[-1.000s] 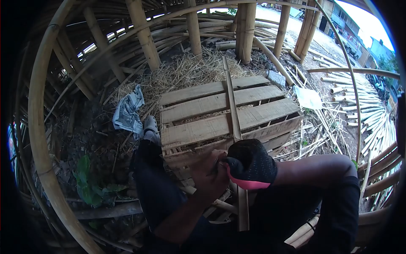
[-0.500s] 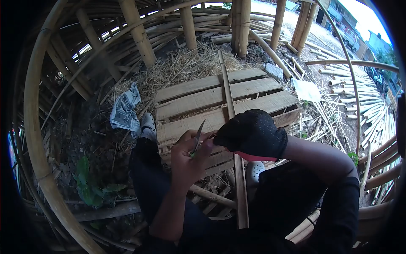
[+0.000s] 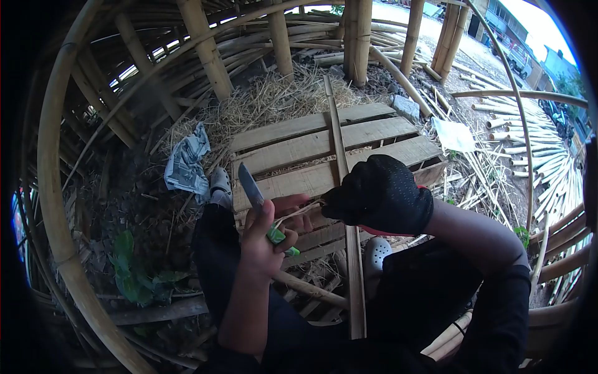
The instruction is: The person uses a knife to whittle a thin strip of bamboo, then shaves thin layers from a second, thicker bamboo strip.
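Note:
My left hand (image 3: 261,246), bare, is closed around a knife (image 3: 250,187) with a green handle. The blade points up and to the left, away from my other hand. My right hand (image 3: 381,194) wears a black glove with red trim, its fingers pinched together. Thin pale fibre strips (image 3: 298,214) stretch from those gloved fingertips to the outstretched fingers of my left hand. Beneath my right hand runs a long split bamboo slat (image 3: 337,137), lying across a wooden crate (image 3: 289,181) and down between my legs.
Crumpled newspaper (image 3: 189,163) lies left of the crate, beside a shoe (image 3: 220,181). Straw (image 3: 268,96) and bamboo posts (image 3: 357,43) stand behind. Cut bamboo poles (image 3: 523,128) cover the ground at right, near a white sheet (image 3: 453,134). A bamboo hoop (image 3: 53,156) curves past on the left.
My left hand has moved left and turned the knife, so its blade now tilts up-left instead of up-right. The fibre strips between both hands have come into view. My right hand shifted slightly right.

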`<act>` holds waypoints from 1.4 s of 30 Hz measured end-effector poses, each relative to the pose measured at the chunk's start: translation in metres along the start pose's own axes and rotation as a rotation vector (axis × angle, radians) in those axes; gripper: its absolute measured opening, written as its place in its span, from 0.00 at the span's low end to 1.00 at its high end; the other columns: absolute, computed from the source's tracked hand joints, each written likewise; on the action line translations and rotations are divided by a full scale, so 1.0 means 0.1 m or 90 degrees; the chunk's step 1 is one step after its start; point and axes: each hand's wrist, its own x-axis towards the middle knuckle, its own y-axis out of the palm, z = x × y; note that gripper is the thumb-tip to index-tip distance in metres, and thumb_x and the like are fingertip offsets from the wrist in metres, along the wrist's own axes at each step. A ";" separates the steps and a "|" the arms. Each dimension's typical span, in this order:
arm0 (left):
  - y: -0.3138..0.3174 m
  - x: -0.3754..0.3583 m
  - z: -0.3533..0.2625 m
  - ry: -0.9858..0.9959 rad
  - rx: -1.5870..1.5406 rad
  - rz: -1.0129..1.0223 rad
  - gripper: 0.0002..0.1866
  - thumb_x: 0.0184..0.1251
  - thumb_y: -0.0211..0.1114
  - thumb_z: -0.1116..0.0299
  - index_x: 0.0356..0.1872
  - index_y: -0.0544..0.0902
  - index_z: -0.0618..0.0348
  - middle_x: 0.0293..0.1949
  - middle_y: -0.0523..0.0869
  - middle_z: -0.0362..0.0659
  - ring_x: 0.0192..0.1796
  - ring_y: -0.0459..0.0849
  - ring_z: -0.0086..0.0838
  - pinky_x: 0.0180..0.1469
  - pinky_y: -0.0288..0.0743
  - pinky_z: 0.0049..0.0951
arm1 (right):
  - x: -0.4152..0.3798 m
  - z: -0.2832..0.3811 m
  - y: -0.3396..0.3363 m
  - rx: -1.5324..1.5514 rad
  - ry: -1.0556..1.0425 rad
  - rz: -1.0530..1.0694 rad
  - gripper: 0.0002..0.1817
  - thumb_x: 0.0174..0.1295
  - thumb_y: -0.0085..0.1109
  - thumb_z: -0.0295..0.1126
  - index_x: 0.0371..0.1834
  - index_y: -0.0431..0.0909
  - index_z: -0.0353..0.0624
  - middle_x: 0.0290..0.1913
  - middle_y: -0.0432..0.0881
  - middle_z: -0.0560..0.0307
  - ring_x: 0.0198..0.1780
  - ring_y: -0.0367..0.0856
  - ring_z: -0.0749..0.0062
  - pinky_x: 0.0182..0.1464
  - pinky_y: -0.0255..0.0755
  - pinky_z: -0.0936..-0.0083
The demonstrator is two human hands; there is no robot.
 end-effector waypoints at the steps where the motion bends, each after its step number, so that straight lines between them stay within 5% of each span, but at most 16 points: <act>1: -0.03 0.01 0.00 0.020 0.012 -0.021 0.32 0.80 0.44 0.42 0.58 0.80 0.63 0.32 0.81 0.42 0.32 0.76 0.28 0.20 0.55 0.18 | 0.00 -0.01 -0.01 -0.010 -0.012 -0.005 0.12 0.51 0.73 0.42 0.39 0.88 0.56 0.29 0.80 0.67 0.29 0.78 0.69 0.31 0.70 0.70; 5: -0.11 0.05 -0.02 0.050 -0.220 0.061 0.27 0.77 0.57 0.51 0.57 0.80 0.69 0.31 0.80 0.40 0.33 0.81 0.25 0.21 0.60 0.17 | 0.04 0.01 -0.03 -0.017 -0.028 -0.009 0.13 0.51 0.74 0.45 0.37 0.88 0.56 0.28 0.79 0.66 0.29 0.77 0.70 0.29 0.68 0.70; 7: -0.10 0.03 -0.03 0.046 -0.022 -0.023 0.23 0.71 0.67 0.57 0.57 0.81 0.66 0.32 0.81 0.38 0.32 0.80 0.22 0.26 0.67 0.19 | 0.04 0.03 -0.03 -0.020 -0.037 -0.012 0.11 0.51 0.71 0.42 0.38 0.87 0.57 0.27 0.78 0.67 0.28 0.77 0.70 0.30 0.69 0.70; 11: 0.06 0.01 0.03 0.046 0.110 0.010 0.22 0.63 0.75 0.66 0.55 0.83 0.64 0.33 0.82 0.40 0.32 0.82 0.25 0.24 0.70 0.20 | 0.07 0.09 -0.06 -0.027 -0.042 0.007 0.11 0.50 0.67 0.38 0.39 0.85 0.58 0.25 0.77 0.67 0.27 0.77 0.69 0.28 0.69 0.69; 13: 0.09 0.02 0.09 0.093 0.205 0.022 0.25 0.55 0.79 0.72 0.54 0.83 0.65 0.34 0.84 0.41 0.34 0.86 0.25 0.33 0.83 0.24 | 0.08 0.09 -0.06 -0.018 -0.050 -0.007 0.12 0.49 0.67 0.37 0.39 0.85 0.57 0.25 0.76 0.67 0.27 0.77 0.69 0.28 0.69 0.69; 20: 0.13 0.02 0.09 0.143 0.337 -0.032 0.17 0.54 0.77 0.79 0.46 0.84 0.69 0.35 0.85 0.42 0.35 0.89 0.26 0.40 0.87 0.28 | 0.07 0.09 -0.04 -0.032 -0.057 0.004 0.13 0.45 0.68 0.36 0.36 0.83 0.54 0.26 0.76 0.65 0.28 0.77 0.68 0.27 0.69 0.69; 26: 0.12 0.02 0.11 0.103 0.195 -0.037 0.08 0.60 0.74 0.76 0.37 0.83 0.65 0.34 0.87 0.42 0.36 0.88 0.25 0.39 0.81 0.24 | 0.08 0.11 -0.08 -0.046 -0.040 0.045 0.11 0.46 0.69 0.37 0.36 0.83 0.56 0.27 0.76 0.66 0.28 0.78 0.68 0.28 0.69 0.68; 34: 0.06 0.05 0.15 0.117 0.273 0.084 0.22 0.67 0.70 0.52 0.38 0.78 0.65 0.33 0.83 0.42 0.35 0.84 0.26 0.41 0.82 0.31 | 0.11 0.12 -0.07 0.007 -0.065 0.016 0.07 0.51 0.70 0.37 0.34 0.85 0.56 0.20 0.73 0.66 0.21 0.73 0.69 0.24 0.63 0.69; 38: 0.14 0.04 0.11 0.134 0.341 0.067 0.21 0.69 0.68 0.52 0.37 0.78 0.65 0.33 0.82 0.40 0.34 0.84 0.25 0.40 0.81 0.29 | 0.09 0.09 -0.09 -0.024 -0.053 0.032 0.08 0.49 0.70 0.38 0.33 0.85 0.56 0.21 0.73 0.67 0.22 0.73 0.69 0.28 0.62 0.68; 42: 0.14 0.09 0.18 0.172 0.390 0.050 0.11 0.71 0.66 0.65 0.36 0.81 0.64 0.28 0.83 0.41 0.30 0.85 0.24 0.37 0.80 0.27 | 0.09 0.02 -0.11 -0.021 -0.071 0.033 0.08 0.49 0.70 0.39 0.32 0.85 0.55 0.22 0.73 0.68 0.24 0.73 0.67 0.29 0.62 0.67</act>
